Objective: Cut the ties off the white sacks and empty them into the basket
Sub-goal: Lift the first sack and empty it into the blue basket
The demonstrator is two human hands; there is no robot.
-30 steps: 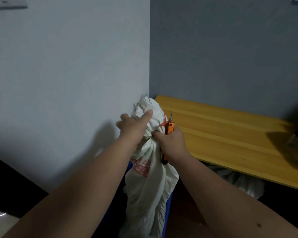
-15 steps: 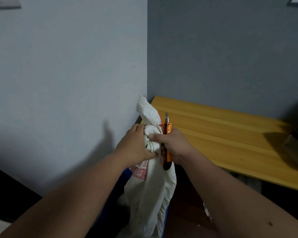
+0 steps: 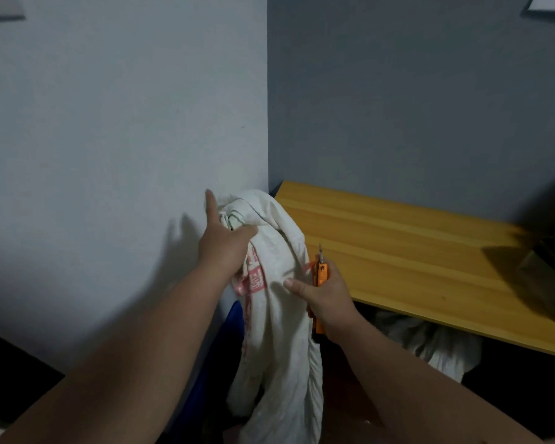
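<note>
A white sack (image 3: 277, 315) with red print hangs in front of me in the room's corner, its top bunched. My left hand (image 3: 223, 243) holds the bunched top between thumb and fingers, index finger pointing up. My right hand (image 3: 326, 296) grips an orange utility knife (image 3: 320, 277), blade pointing up, beside the sack's right edge, with its thumb touching the cloth. A blue basket (image 3: 234, 318) shows only as a sliver behind the sack.
A wooden tabletop (image 3: 414, 251) runs along the grey wall on the right. Under it lies another white sack (image 3: 430, 344). A dark object (image 3: 545, 277) sits at the table's right end. The pale wall stands close on the left.
The sack's top has opened out and shifted left with my left hand, which rose. My right hand with the knife has dropped lower, away from the sack's neck.
</note>
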